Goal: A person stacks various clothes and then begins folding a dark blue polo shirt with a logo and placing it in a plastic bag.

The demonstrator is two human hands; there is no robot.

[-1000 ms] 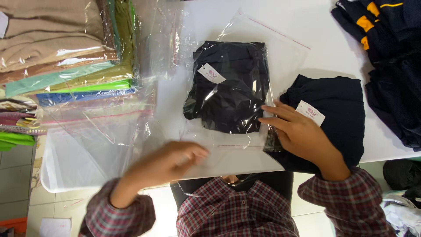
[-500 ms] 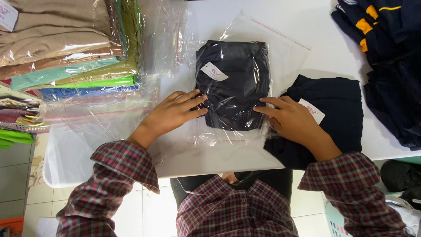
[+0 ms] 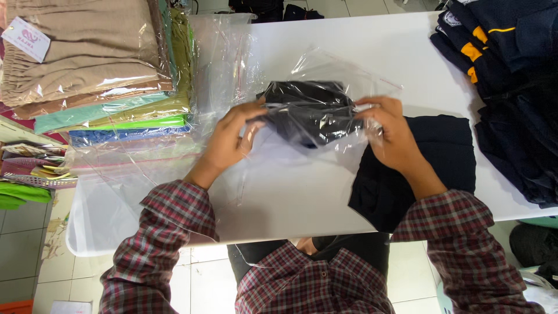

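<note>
Gripping: both hands held a clear bag with a folded black garment inside, lifted just above a white table.
Left hand: the left hand was curled on the bag's left edge, thumb up against the garment's left side, fingers folded beneath the plastic; closed on it, not spread.
Right hand: the right hand pinched the bag's right edge, fingers bent over the plastic beside the garment; also closed on it.
Garment: dark, folded small, wholly within the bag, sitting between the two hands near the table's middle.
Bag: glossy and crinkled, its loose flap reaching up and to the right past the garment.
Under right wrist: a second dark folded cloth lay flat on the table, just below the right hand.
Right edge: a pile of navy clothes with yellow trim, well apart from the hands.
Left edge: a stack of bagged clothes in beige, green and blue, with loose empty bags spread beside it.
Sleeves: both arms wore red checked sleeves.
</note>
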